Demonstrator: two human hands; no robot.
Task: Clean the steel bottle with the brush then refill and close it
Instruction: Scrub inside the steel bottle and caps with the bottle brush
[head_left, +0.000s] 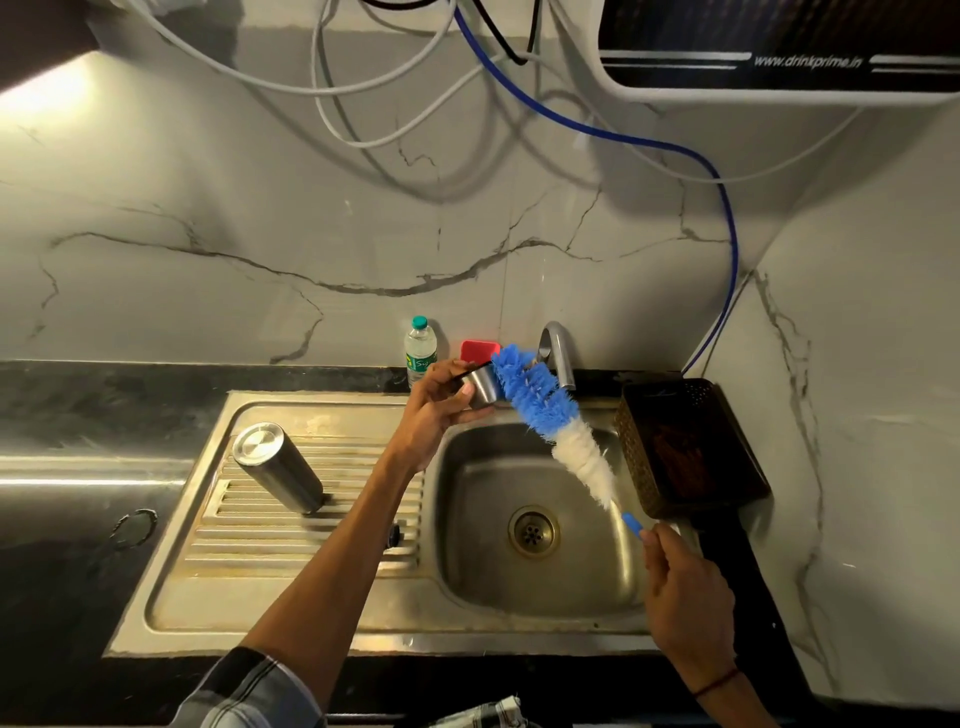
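The steel bottle (278, 467) stands upside down on the ribbed drainboard, left of the basin, untouched by either hand. My left hand (441, 402) grips a small steel cap (483, 384) above the basin's back edge. My right hand (685, 592) holds the blue handle of a long bottle brush (550, 415) with blue and white bristles. The brush's blue tip sits at the mouth of the steel cap.
The steel sink (535, 525) has a drain at its centre and a tap (558, 358) behind it. A plastic water bottle (420, 351) and a red sponge holder (478, 351) stand by the wall. A dark basket (685, 447) sits right of the basin. A water purifier (779, 47) hangs above.
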